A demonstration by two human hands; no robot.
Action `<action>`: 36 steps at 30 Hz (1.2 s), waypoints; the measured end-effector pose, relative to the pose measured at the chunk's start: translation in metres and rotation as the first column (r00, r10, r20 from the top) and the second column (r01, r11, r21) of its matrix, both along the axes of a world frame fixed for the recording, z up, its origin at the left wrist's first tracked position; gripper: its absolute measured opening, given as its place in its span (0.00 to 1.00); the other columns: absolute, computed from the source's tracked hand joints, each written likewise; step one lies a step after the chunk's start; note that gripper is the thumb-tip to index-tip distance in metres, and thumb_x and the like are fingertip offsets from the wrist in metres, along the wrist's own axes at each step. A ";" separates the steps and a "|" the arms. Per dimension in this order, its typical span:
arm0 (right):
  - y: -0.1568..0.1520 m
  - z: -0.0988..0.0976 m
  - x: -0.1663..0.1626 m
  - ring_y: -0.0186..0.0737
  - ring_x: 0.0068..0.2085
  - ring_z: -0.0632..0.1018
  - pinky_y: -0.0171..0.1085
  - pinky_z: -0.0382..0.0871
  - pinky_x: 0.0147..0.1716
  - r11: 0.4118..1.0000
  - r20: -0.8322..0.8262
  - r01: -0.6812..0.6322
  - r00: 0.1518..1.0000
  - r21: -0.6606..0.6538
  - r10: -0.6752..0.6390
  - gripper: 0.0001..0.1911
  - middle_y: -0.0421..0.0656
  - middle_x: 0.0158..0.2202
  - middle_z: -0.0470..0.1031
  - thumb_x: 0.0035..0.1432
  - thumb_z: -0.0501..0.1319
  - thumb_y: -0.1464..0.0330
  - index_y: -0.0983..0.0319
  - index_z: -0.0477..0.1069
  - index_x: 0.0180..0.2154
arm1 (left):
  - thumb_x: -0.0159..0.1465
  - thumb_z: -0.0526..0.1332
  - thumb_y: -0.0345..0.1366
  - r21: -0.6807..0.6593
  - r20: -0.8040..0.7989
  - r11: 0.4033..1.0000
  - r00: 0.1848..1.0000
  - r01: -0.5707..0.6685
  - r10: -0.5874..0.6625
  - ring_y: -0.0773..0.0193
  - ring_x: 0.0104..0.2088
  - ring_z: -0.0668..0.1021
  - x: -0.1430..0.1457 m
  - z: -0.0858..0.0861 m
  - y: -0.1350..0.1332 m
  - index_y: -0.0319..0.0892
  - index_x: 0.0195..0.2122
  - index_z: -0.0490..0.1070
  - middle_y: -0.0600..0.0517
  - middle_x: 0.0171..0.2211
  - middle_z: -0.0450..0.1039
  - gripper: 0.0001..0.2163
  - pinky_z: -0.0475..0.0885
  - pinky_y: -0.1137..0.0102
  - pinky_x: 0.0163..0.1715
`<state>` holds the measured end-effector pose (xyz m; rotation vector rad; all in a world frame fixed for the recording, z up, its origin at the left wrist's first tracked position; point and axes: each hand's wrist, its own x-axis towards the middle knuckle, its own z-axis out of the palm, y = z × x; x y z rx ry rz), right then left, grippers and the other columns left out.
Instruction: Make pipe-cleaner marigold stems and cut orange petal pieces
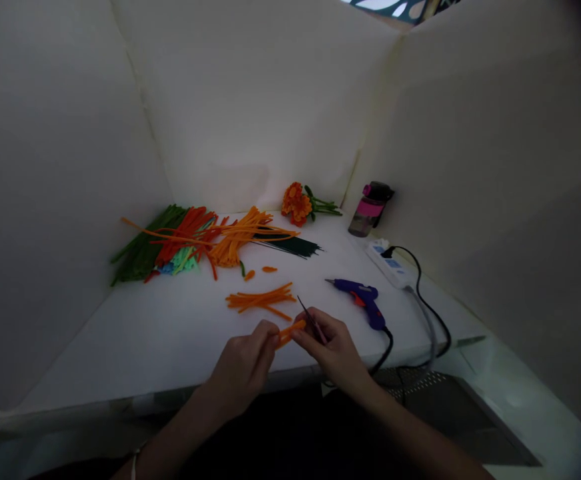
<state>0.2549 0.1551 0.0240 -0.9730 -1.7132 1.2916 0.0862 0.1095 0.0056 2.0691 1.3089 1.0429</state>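
Near the table's front edge, my left hand [246, 363] and my right hand [331, 348] pinch the two ends of a short bundle of orange pipe-cleaner pieces [290, 331]. A thin dark tool, likely scissors [309, 319], also sticks up out of my right hand. Just beyond lies a small pile of cut orange pieces [260, 300]. Two orange scraps [269, 269] lie further back.
A heap of orange, red, green and blue pipe cleaners [190, 243] and dark green wires [293, 245] lie at the back. A finished orange flower [298, 203], a bottle [369, 209], a power strip [389, 263] and a purple glue gun [363, 298] sit right.
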 end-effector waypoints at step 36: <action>-0.021 -0.005 0.004 0.23 0.13 0.46 0.25 0.48 0.11 0.503 -0.756 -0.682 0.650 -0.531 0.083 0.20 0.28 0.13 0.47 0.57 0.54 0.53 0.62 0.62 0.25 | 0.68 0.44 0.36 -0.143 0.246 0.978 0.963 0.149 -0.111 0.67 0.29 0.63 0.013 0.006 -0.009 0.42 0.28 0.56 0.54 0.27 0.59 0.11 0.61 0.71 0.30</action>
